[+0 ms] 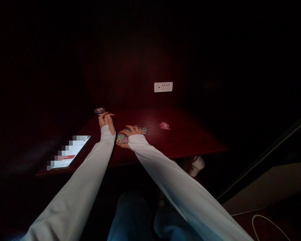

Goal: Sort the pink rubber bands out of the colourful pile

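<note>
On the dark red table, a heap of small multicoloured bands (121, 139) lies under and beside my right hand (130, 133), whose fingers are spread over it. More bands stick out past its fingertips. My left hand (106, 121) is raised a little to the left of the heap, fingers apart, close to a small round clear container (99, 110); whether it touches the container is unclear. A separate small pile of pink bands (164, 126) sits farther right on the table.
A lit tablet or phone screen (71, 154) rests at the table's (190, 144) left edge. A white socket plate (163, 87) is on the back wall. A lidded cup (197, 165) stands below the front edge. A pale cable (266, 219) curves at the lower right.
</note>
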Action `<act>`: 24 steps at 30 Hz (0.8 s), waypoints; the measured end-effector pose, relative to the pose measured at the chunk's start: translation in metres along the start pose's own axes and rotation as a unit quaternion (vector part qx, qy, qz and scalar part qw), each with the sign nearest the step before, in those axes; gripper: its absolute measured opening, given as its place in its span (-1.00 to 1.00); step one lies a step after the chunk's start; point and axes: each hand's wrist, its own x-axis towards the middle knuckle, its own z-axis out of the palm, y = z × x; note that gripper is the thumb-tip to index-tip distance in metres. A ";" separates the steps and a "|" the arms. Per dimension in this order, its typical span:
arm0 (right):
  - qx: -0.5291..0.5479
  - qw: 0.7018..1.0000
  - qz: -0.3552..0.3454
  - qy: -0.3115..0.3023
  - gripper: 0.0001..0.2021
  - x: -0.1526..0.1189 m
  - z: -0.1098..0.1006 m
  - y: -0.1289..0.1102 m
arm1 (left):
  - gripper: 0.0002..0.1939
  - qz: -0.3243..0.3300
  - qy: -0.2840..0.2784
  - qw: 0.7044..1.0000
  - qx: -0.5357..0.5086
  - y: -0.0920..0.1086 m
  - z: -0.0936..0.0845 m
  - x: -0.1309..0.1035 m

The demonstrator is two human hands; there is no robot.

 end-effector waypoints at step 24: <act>0.196 0.952 0.166 0.168 -0.78 0.019 -0.012 0.037 | -0.54 -0.079 -0.138 0.986 0.049 0.010 -0.010 0.004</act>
